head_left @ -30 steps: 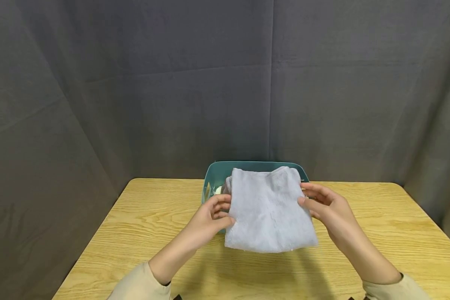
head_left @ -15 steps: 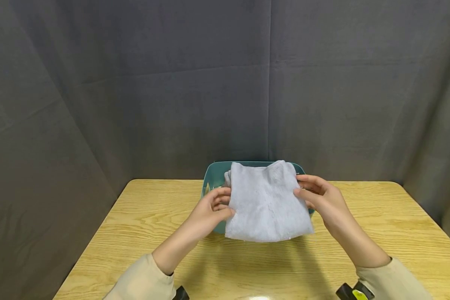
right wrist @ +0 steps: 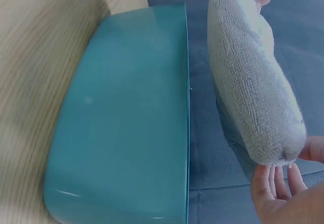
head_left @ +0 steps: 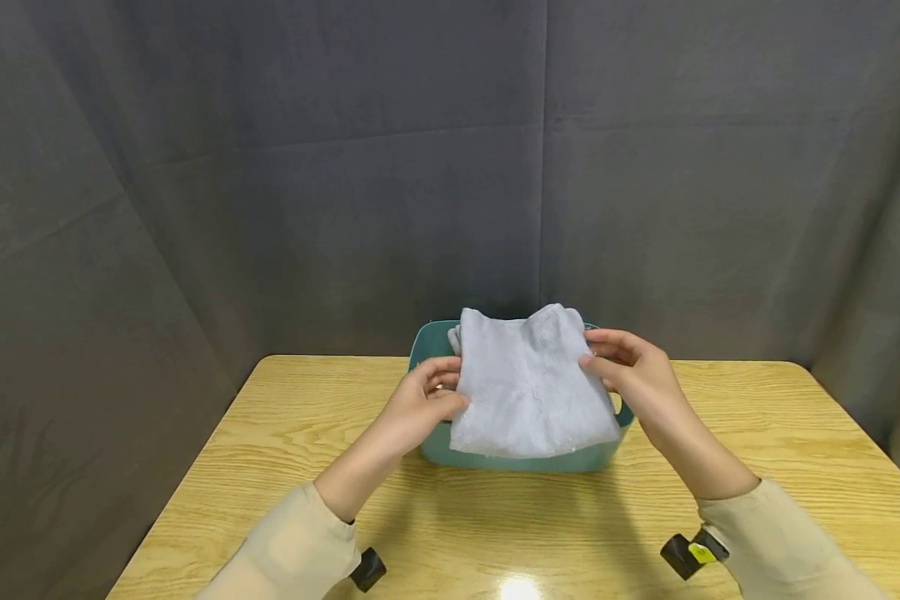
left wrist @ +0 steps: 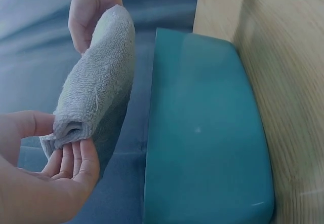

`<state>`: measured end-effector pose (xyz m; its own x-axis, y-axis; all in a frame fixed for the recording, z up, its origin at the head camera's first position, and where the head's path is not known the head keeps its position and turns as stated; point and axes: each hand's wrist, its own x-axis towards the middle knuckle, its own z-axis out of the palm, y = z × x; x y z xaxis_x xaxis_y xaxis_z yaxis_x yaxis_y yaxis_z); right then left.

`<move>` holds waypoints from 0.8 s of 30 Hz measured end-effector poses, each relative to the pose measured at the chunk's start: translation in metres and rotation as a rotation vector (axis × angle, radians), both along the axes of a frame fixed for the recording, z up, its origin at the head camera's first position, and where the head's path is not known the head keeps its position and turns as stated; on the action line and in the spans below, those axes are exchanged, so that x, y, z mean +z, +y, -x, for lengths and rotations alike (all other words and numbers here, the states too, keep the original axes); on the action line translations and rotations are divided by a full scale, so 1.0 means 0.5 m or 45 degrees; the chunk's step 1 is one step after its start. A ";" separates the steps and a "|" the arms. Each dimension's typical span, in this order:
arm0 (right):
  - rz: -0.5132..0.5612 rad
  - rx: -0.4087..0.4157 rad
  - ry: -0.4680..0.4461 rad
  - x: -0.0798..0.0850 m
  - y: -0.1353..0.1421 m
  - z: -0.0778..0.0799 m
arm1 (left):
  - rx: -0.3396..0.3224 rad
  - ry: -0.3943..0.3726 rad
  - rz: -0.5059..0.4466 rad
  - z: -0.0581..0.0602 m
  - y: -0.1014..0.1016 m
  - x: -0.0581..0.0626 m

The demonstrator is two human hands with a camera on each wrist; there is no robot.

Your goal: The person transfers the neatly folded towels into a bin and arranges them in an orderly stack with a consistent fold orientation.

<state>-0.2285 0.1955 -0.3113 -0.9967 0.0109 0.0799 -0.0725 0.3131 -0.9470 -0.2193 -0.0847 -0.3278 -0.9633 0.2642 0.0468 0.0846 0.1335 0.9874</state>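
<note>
A folded light grey towel (head_left: 528, 387) is held up by both hands over the teal basket (head_left: 517, 460), apart from its rim in the wrist views. At the towel's left edge my left hand (head_left: 423, 400) pinches it, thumb on top and fingers beneath. My right hand (head_left: 633, 375) grips the opposite edge the same way. From the left wrist view, the towel's rolled fold (left wrist: 96, 77) shows end-on between thumb and fingers. In the right wrist view its thick terry edge (right wrist: 253, 82) lies beside the basket wall (right wrist: 126, 107). The towel hides most of the basket's inside.
The basket stands on a light wooden table (head_left: 307, 433), near its back edge. A dark grey curtain (head_left: 390, 208) hangs behind and to both sides. Black wrist-worn devices (head_left: 367, 570) show below the sleeves.
Both hands have carried the towel forward, away from the body and farther over the basket. More of the basket's front wall shows below the towel now. The grip looks the same.
</note>
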 end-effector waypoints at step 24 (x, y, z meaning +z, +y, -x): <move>0.103 -0.036 -0.236 -0.015 -0.003 0.088 | 0.154 0.006 0.082 0.076 0.014 -0.011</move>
<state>-0.2724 0.1937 -0.3186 -0.9935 0.0379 -0.1074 0.1133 0.2350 -0.9654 -0.2571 -0.0775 -0.3335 -0.9882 0.1484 0.0378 0.0683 0.2063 0.9761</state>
